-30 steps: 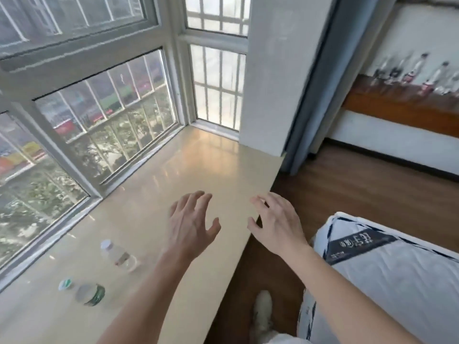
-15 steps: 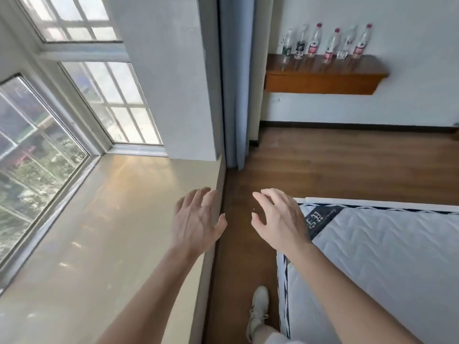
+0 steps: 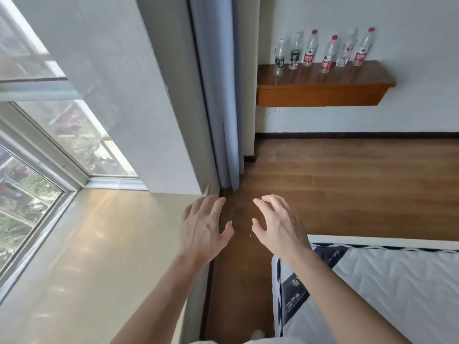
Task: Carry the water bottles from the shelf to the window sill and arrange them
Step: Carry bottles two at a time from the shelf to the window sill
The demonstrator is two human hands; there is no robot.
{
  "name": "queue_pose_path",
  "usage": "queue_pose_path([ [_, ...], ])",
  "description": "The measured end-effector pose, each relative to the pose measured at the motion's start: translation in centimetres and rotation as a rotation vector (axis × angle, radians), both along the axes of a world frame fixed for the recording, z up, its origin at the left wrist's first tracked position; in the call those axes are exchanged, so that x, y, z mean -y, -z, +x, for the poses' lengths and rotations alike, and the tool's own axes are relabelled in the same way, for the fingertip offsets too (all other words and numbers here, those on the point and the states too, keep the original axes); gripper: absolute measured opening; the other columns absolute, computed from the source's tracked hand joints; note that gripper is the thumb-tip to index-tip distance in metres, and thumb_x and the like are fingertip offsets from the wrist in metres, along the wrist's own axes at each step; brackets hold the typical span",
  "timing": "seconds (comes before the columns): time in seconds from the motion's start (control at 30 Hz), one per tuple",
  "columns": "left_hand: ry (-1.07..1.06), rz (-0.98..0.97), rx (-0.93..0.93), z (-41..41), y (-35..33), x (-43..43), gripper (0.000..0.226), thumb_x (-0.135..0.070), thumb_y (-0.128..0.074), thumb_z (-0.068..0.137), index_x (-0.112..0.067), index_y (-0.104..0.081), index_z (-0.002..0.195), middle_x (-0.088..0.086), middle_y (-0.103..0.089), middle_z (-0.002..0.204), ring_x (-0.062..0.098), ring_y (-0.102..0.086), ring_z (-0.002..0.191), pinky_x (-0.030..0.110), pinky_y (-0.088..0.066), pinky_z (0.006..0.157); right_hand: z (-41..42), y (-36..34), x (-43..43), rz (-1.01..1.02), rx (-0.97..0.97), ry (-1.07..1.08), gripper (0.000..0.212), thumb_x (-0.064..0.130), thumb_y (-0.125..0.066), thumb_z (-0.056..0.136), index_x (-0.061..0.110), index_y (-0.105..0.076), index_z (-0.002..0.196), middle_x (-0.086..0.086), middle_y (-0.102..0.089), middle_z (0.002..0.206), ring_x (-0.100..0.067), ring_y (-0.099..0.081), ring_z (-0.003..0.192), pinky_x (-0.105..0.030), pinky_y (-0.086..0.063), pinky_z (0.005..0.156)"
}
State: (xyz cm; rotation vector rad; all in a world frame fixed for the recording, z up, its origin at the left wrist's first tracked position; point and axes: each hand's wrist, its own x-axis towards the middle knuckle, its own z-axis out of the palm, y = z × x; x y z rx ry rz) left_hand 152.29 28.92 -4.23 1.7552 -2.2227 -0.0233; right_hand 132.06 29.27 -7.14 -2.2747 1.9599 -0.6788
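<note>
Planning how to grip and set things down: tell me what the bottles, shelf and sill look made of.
Bottles: clear thin plastic, see-through bodies with printed labels and red or pale caps.
Shelf: wood or wood veneer, orange-brown, glossy enough to mirror the bottles.
Sill: beige polished stone or laminate, hard to tell which; it shows soft window glare.

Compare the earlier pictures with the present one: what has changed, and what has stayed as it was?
The view has swung right, from the window sill towards the shelf; the two bottles lying on the sill a second ago are out of frame, and the six bottles on the shelf show larger and clearer. Nothing was grasped or released. The left hand and right hand stay open, empty and held out in front.
</note>
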Motion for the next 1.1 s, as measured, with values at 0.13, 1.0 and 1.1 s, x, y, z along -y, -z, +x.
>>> queue_pose_path([
  [0.13, 0.023, 0.036, 0.022, -1.7, 0.0, 4.0, 0.052, -0.043, -0.066, 0.081, -0.019, -0.061, 0.127, -0.001, -0.062, 0.13, 0.026, -0.058, 0.12, 0.043, -0.048, 0.097, -1.5, 0.1, 3.8, 0.0, 0.008, 0.017, 0.041, 0.029, -0.07, 0.082, 0.015, -0.068, 0.12, -0.004, -0.065, 0.117, -0.026, -0.062, 0.114, -0.042, -0.054, 0.09],
  [1.0, 0.369, 0.009, -0.002, -12.9, -1.6, 48.2, 0.049, -0.049, -0.058, 0.089, -0.02, -0.059, 0.129, 0.001, -0.061, 0.133, 0.025, -0.056, 0.123, 0.045, -0.046, 0.104, -11.5, -2.5, 39.3, 0.012, -0.137, 0.451, 0.045, 0.04, -0.067, 0.086, 0.021, -0.066, 0.127, -0.004, -0.067, 0.124, -0.023, -0.063, 0.117, -0.039, -0.051, 0.1],
  [1.1, 0.405, 0.037, 0.002, -15.0, -1.3, 51.8, 0.055, -0.055, -0.048, 0.093, -0.027, -0.048, 0.141, -0.003, -0.052, 0.145, 0.02, -0.046, 0.134, 0.043, -0.039, 0.112, -13.1, -2.5, 42.1, 0.034, -0.136, 0.488, 0.045, 0.04, -0.067, 0.088, 0.021, -0.066, 0.129, -0.005, -0.067, 0.125, -0.024, -0.063, 0.119, -0.04, -0.051, 0.102],
])
